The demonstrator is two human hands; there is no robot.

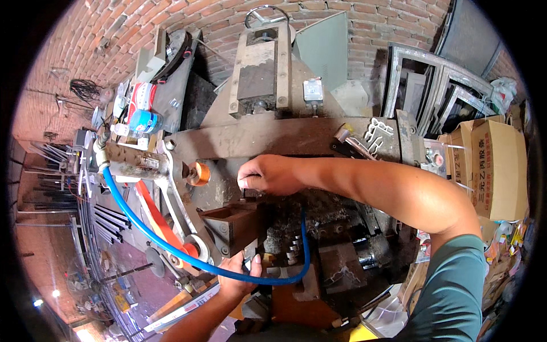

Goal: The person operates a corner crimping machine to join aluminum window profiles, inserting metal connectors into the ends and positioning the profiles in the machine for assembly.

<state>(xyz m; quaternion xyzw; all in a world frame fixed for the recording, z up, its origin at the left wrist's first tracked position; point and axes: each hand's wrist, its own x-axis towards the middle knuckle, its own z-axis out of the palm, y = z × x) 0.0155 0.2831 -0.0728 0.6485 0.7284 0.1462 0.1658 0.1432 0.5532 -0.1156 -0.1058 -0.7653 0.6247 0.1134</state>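
Observation:
My right hand [263,174] reaches across the machine, its fingertips pinched together above the rear edge of a brown box-shaped metal block [232,223]. A small upright metal piece shows under those fingertips; what they grip is not clear. Below the block's front end, my left hand [238,276] is closed, with a small grey piece partly showing between thumb and fingers. A blue hose [188,259] loops from a metal cylinder [135,162] past my left hand and up into the machine. At the cylinder's end sits an orange round part [198,174].
A heavy slide with a handwheel [263,62] stands at the back. Blue-labelled plastic bottle [145,122] lies at the left. Metal profile pieces [377,135] rest on the machine bed, right. Window frames [419,62] and a cardboard box [497,171] stand farther right. Long bars [111,219] lie left.

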